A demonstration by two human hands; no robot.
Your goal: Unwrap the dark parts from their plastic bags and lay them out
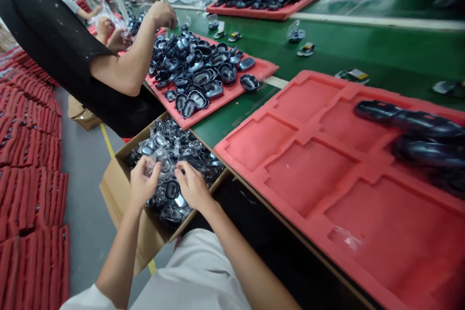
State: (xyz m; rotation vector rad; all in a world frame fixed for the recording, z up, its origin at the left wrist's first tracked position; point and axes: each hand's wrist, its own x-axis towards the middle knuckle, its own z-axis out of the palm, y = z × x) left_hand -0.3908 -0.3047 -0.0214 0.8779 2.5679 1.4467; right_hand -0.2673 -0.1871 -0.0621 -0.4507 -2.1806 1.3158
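Both my hands are over a cardboard box (118, 179) filled with dark blue plastic shells, many in clear bags. My left hand (145, 179) pinches the edge of a clear plastic bag (165, 164) with thumb and fingers. Facing it, my right hand (191, 184) has thumb and fingertips pressed together at the other side of the same bag. A dark oval shell (172, 189) lies just below, between the hands; whether it is inside the held bag is unclear.
A red foam tray (261, 145) with dark parts (407, 118) lies right. Another red tray (199, 117) bears piled shells (196, 68). A person's arm (127, 68) reaches over it. Small parts (306, 49) sit on the green belt (269, 34). Red trays (32, 193) are stacked left.
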